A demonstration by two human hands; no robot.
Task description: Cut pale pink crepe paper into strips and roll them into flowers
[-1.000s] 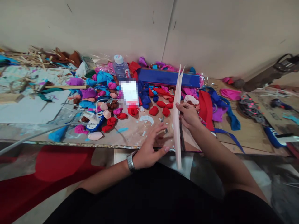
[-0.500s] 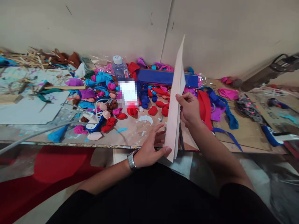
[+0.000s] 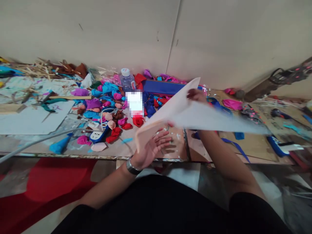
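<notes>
A pale pinkish-white folded sheet of paper [image 3: 170, 109] hangs in the air above the table's front part. One flap spreads out to the right, blurred by motion. My right hand [image 3: 198, 96] pinches it near its upper edge, with the fingers partly smeared. My left hand [image 3: 152, 148] is open below the paper's lower left end, palm up with the fingers spread. The paper hides its thumb, and I cannot tell whether the two touch. Red crepe-paper flowers [image 3: 138, 120] lie behind the left hand.
A water bottle [image 3: 127, 81] stands behind many coloured crepe-paper pieces. A blue-and-white power strip [image 3: 98, 135] with a grey cable lies left. Green-handled pliers [image 3: 52, 103] rest on a white board [image 3: 31, 122]. A blue box [image 3: 163, 87] lies by the wall.
The paper has swung from nearly upright to slanting, and its flap has opened out to the right. My left hand has moved slightly left, its palm turned up and fingers spread.
</notes>
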